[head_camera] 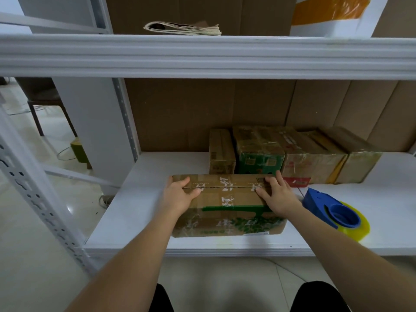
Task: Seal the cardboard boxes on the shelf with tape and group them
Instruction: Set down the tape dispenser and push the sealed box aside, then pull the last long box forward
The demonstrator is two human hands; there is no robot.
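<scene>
White shelf [139, 212], front box [227, 206] between both hands, near edge.

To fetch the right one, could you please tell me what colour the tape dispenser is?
Head view: the plastic tape dispenser is blue, its tape roll yellow.

a cardboard box [227, 206] with green print lies near the front of the white shelf [139, 212], its top flaps meeting in an untaped seam. the left hand [180, 194] grips its left end, the right hand [278, 194] its right end. behind it a row of taped boxes [292, 154] stands side by side. a blue tape dispenser [333, 210] with yellowish tape lies just right of the box. folded paper bags [183, 28] rest on the upper shelf.
</scene>
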